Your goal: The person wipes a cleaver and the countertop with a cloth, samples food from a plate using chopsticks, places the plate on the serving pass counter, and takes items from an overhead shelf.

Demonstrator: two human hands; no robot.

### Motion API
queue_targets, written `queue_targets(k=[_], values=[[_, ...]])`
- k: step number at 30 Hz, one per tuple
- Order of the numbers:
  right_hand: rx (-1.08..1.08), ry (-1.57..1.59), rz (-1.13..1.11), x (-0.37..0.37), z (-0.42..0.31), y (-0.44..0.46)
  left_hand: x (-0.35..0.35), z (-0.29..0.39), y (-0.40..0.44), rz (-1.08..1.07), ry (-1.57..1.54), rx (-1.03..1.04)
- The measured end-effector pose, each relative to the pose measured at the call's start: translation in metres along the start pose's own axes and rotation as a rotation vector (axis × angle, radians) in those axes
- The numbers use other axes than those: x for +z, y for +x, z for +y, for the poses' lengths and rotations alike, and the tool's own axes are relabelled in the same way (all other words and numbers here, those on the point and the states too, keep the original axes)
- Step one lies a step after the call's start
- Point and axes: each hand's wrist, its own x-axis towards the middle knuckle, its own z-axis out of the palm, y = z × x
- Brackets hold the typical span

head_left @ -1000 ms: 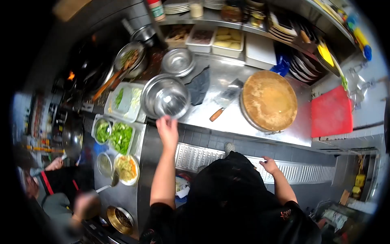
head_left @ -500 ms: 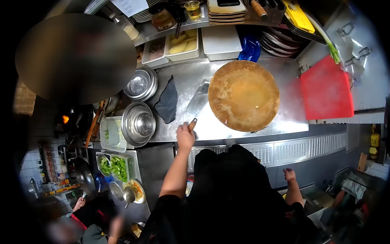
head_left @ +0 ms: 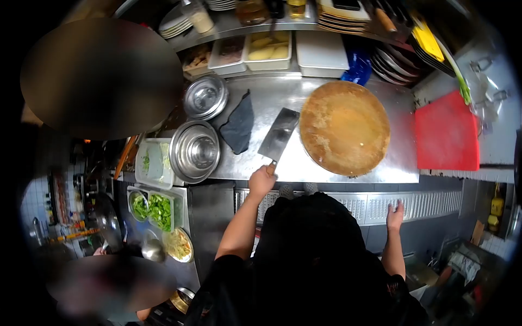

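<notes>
left hand (head_left: 262, 182): gripping cleaver (head_left: 279, 135) by handle (head_left: 272, 168) | right hand (head_left: 395, 217): loosely uncurled, mid-air

The person's left hand (head_left: 262, 182), which a second ago is at the near rim of the shiny round steel bowls (head_left: 175, 163), now wraps its fingers around the short wooden handle (head_left: 272, 168) of the broad steel-bladed cleaver (head_left: 279, 136). The blade looks darker than before; I can't tell whether it has left the surface. Their right hand (head_left: 395, 217) is farther out from the black clothing (head_left: 307, 244), fingers now raised and parted. The round metal ladle (head_left: 153, 250), over the edge of the pale food-laden plate (head_left: 191, 251) half a second ago, sits just beside it.
</notes>
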Motion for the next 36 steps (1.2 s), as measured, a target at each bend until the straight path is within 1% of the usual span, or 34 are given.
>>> queue_targets(k=[1,2,3,5,6,7,8,9,10,11,13,14,15,16,18,19,22,24,25,26,27,28,29,30,31,32,33,34,36], values=[[-0.206,-0.13,0.163,-0.008,-0.03,0.005,-0.003,-0.015,-0.012,0.01,-0.071,0.014],[-0.248,-0.052,0.229,-0.02,-0.076,0.01,-0.004,-0.032,-0.025,0.019,-0.14,0.028],[-0.324,-0.026,0.247,-0.032,-0.122,0.011,-0.009,-0.044,-0.042,0.038,-0.176,0.029],[-0.44,0.138,0.254,-0.04,-0.203,0.02,-0.021,-0.066,-0.08,0.069,-0.248,0.036],[-0.441,0.132,0.258,-0.032,-0.234,0.028,-0.025,-0.079,-0.098,0.06,-0.317,-0.012],[-0.539,0.212,0.223,-0.029,-0.274,0.032,-0.03,-0.092,-0.115,0.053,-0.388,-0.058],[-0.636,0.088,0.248,-0.016,-0.303,0.04,-0.033,-0.102,-0.129,0.044,-0.46,-0.107],[-0.687,0.108,0.2,-0.004,-0.339,0.038,-0.045,-0.1,-0.142,0.046,-0.503,-0.149],[-0.805,0.117,0.168,0.01,-0.374,0.037,-0.065,-0.09,-0.156,0.048,-0.546,-0.19],[-0.872,0.133,0.1,0.029,-0.408,0.031,-0.077,-0.085,-0.168,0.049,-0.588,-0.23],[-1.056,0.176,-0.1,0.069,-0.476,0.012,-0.081,-0.094,-0.187,0.125,-0.602,-0.256],[-1.174,0.118,-0.12,0.102,-0.495,0.01,-0.081,-0.1,-0.196,0.164,-0.605,-0.271],[-1.258,0.07,-0.185,0.127,-0.521,-0.001,-0.076,-0.11,-0.205,0.27,-0.572,-0.212],[-1.328,0.035,-0.241,0.16,-0.54,-0.007,-0.076,-0.116,-0.215,0.302,-0.543,-0.237],[-1.392,0.026,-0.337,0.221,-0.573,-0.025,-0.078,-0.123,-0.233,0.361,-0.481,-0.278],[-1.403,-0.025,-0.368,0.248,-0.589,-0.032,-0.079,-0.123,-0.241,0.428,-0.46,-0.275],[-1.286,-0.231,-0.397,0.291,-0.624,-0.06,-0.104,-0.101,-0.252,0.512,-0.554,-0.324],[-1.159,-0.418,-0.437,0.297,-0.627,-0.076,-0.106,-0.109,-0.262,0.525,-0.493,-0.328],[-1.17,-0.444,-0.446,0.297,-0.625,-0.079,-0.106,-0.113,-0.265,0.527,-0.464,-0.329],[-1.182,-0.473,-0.456,0.296,-0.621,-0.081,-0.106,-0.116,-0.267,0.521,-0.502,-0.355],[-1.152,-0.487,-0.529,0.29,-0.621,-0.084,-0.106,-0.118,-0.267,0.514,-0.54,-0.38],[-1.18,-0.446,-0.479,0.313,-0.608,-0.081,-0.107,-0.118,-0.263,0.508,-0.579,-0.403],[-1.216,-0.379,-0.474,0.318,-0.593,-0.079,-0.112,-0.114,-0.256,0.5,-0.559,-0.38],[-1.257,-0.416,-0.541,0.309,-0.586,-0.078,-0.112,-0.116,-0.246,0.491,-0.552,-0.351],[-1.169,-0.205,-0.651,0.303,-0.574,-0.076,-0.112,-0.119,-0.237,0.481,-0.545,-0.32],[-1.093,-0.028,-0.701,0.296,-0.559,-0.073,-0.111,-0.123,-0.228,0.469,-0.537,-0.291],[-0.949,0.1,-0.854,0.278,-0.551,-0.069,-0.105,-0.132,-0.217,0.459,-0.546,-0.274],[-0.783,0.19,-0.872,0.255,-0.542,-0.069,-0.109,-0.127,-0.204,0.444,-0.528,-0.249],[-0.732,0.309,-0.798,0.195,-0.521,-0.062,-0.118,-0.112,-0.174,0.404,-0.484,-0.193]])
